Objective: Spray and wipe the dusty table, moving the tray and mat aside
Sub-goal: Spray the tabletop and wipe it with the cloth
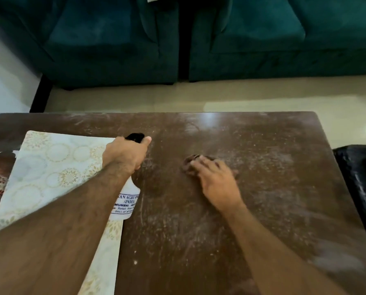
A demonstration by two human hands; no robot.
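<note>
Gripping the bottle (127, 199), the left hand (124, 153) is hovering; the right hand (217, 182) is pressing a cloth (189, 163) flat-fingered on the counter (263, 188).

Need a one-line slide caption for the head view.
Left hand grips spray bottle; right hand presses brown cloth on dusty table.

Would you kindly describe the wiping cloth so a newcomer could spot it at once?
Start at the dusty brown table in front of the teal sofas. Near its middle, the right hand presses flat on a small dark-brown cloth. Unlike the white spray bottle the left hand grips, it nearly matches the wood.
</note>
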